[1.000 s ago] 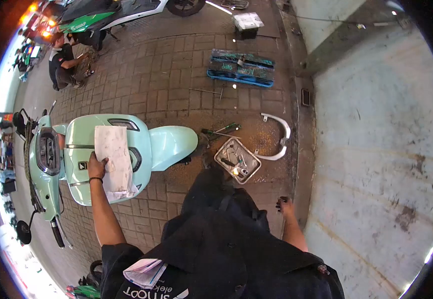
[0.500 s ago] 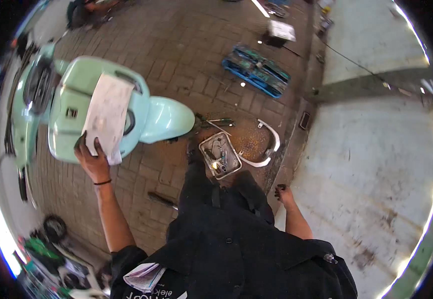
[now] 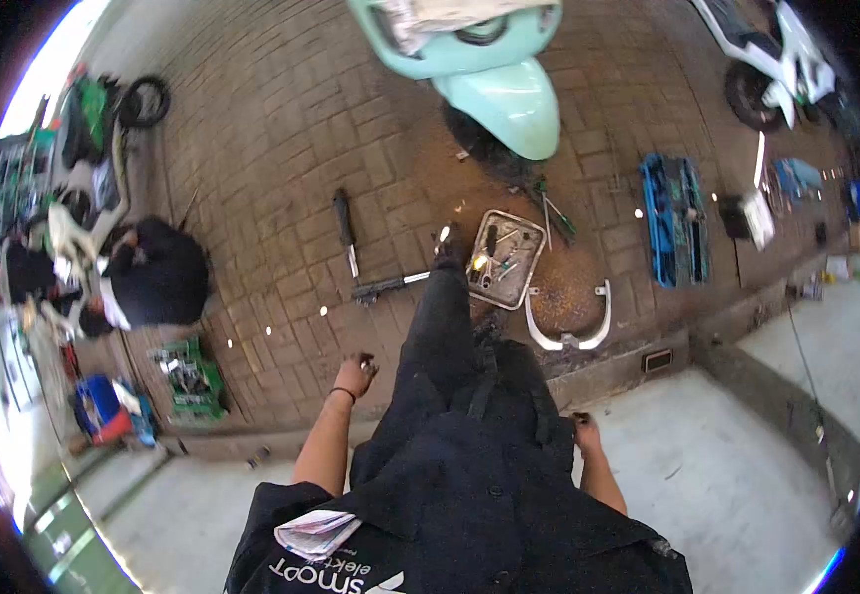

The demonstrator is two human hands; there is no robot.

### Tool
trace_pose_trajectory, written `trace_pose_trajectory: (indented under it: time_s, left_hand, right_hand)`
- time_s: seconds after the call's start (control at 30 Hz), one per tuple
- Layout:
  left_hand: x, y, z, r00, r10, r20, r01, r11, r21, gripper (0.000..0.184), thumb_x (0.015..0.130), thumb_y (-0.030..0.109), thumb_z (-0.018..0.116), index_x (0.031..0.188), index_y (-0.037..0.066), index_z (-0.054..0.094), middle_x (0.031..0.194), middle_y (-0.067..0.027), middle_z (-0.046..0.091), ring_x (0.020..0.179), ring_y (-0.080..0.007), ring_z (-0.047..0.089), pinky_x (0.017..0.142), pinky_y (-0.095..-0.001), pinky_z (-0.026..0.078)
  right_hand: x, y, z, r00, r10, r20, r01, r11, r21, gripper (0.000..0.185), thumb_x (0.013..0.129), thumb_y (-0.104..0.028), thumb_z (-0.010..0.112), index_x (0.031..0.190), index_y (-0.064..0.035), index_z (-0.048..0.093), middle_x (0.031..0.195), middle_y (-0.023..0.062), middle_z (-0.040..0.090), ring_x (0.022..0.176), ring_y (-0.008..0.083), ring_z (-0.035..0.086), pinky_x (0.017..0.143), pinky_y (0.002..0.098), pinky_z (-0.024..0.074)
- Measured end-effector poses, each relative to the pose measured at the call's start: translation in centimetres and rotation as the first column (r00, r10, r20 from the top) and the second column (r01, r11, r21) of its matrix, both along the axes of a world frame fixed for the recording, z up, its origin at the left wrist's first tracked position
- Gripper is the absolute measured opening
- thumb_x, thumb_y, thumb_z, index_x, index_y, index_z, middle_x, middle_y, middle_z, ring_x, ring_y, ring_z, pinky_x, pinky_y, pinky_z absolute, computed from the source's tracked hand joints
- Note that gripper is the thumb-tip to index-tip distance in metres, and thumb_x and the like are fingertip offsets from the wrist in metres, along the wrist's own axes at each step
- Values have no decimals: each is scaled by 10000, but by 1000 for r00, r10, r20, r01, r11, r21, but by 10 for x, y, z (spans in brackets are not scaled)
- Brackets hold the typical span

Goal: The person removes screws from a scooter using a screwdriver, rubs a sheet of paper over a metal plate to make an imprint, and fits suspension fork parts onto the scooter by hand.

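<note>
My left hand [image 3: 355,374] hangs at my left side over the brick floor, its fingers loosely bent and partly apart, with nothing visible in them. Low by my right hip is my right hand [image 3: 585,433], its fingers dark and too small to make out. Ahead stands a mint-green scooter [image 3: 509,104] with a paper sheet [image 3: 469,12] lying on it. Before my feet sit a metal tray [image 3: 482,290] of small tools and a white U-shaped bracket [image 3: 569,342]. A black-handled tool [image 3: 344,223] and a dark bar-shaped tool [image 3: 380,288] lie left of the tray.
To the right are a blue toolbox [image 3: 659,223], a box with a white top [image 3: 755,220] and a white motorbike [image 3: 786,74]. Leftward, a person in black [image 3: 157,272] crouches by a motorbike near a green tool case [image 3: 192,381]. A raised ledge [image 3: 618,371] runs beside me.
My left hand has come off the paper on the scooter and dropped to my side. The view has swung left, so the scooter now stands straight ahead. My right hand stays low.
</note>
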State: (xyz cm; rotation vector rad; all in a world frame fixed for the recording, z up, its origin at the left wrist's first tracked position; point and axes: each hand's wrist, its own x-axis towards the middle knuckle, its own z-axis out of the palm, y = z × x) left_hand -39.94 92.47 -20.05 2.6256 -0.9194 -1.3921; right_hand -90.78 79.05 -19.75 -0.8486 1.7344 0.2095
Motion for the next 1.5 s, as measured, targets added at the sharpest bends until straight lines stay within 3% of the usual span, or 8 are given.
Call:
trace_pose_trajectory:
  time_s: [0.17, 0.47, 0.63, 0.77, 0.87, 1.03, 1.23, 1.5]
  left_hand:
    - [-34, 132, 24, 953, 297, -55, -284, 944, 170, 395, 774, 293, 632, 1069, 36, 576, 974, -181, 633, 944, -301, 601, 825, -359, 464]
    - [35, 150, 1, 967, 163, 194, -209, 946, 248, 324, 781, 286, 596, 1006, 53, 611, 924, -181, 637, 913, -327, 597, 801, -393, 471]
    - [99, 42, -173, 973, -191, 132, 151, 952, 265, 381, 785, 264, 574, 1126, 106, 514, 1065, -172, 535, 956, -366, 544, 822, -447, 448]
    - [113, -6, -353, 930, -322, 177, 274, 929, 250, 522, 766, 301, 614, 1207, 90, 432, 1190, -154, 460, 1091, -335, 476, 910, -464, 388]
    - [106, -9, -465, 853, -433, 290, 378, 897, 228, 638, 712, 346, 689, 1227, 93, 411, 1244, -136, 411, 1131, -309, 448, 923, -491, 366]
    - [119, -34, -509, 783, -608, 132, 542, 770, 335, 629, 697, 347, 704, 1204, 91, 435, 1135, -120, 517, 1104, -283, 478, 919, -506, 363]
    - [141, -17, -540, 729, -677, 102, 665, 736, 131, 651, 620, 291, 745, 1152, 49, 457, 1059, -145, 552, 1079, -309, 484, 860, -410, 441]
    - [152, -12, -465, 940, -201, 277, 214, 977, -17, 521, 610, 313, 720, 994, 24, 517, 1003, -190, 539, 971, -353, 524, 800, -438, 465]
  right_hand:
    - [-29, 0, -51, 994, 110, -28, -99, 962, 253, 257, 845, -255, 556, 1029, -76, 529, 790, 67, 608, 632, 163, 593, 511, 321, 457]
    - [78, -14, -134, 986, 29, 164, 5, 979, -202, 223, 853, -160, 551, 1011, -4, 541, 835, 92, 612, 657, 174, 602, 542, 272, 470]
    - [25, 44, -263, 959, 253, -124, -258, 966, -23, 309, 813, -225, 594, 1028, -7, 548, 787, 99, 613, 682, 194, 605, 583, 303, 487]
    - [-6, 47, -367, 633, 668, -391, -741, 669, -56, 397, 766, -250, 624, 1041, 27, 548, 795, 175, 623, 782, 348, 614, 694, 409, 494]
    - [-43, 4, -451, 637, 670, -381, -734, 679, -33, 719, 688, -249, 704, 1254, 45, 371, 1242, 320, 402, 1150, 440, 399, 916, 479, 376]
    - [-10, -30, -486, 227, 910, -347, -856, 356, 375, 829, 655, -280, 751, 1276, 55, 316, 1272, 288, 390, 1177, 407, 386, 965, 450, 352]
    - [18, -38, -469, 391, 829, -400, -838, 500, 217, 582, 676, -329, 728, 1070, 25, 488, 993, 248, 571, 953, 384, 545, 790, 443, 454]
    - [-1, -28, -357, 175, 878, -446, -917, 310, 250, 554, 634, -360, 717, 1023, -14, 526, 804, 206, 610, 773, 403, 584, 722, 456, 474]
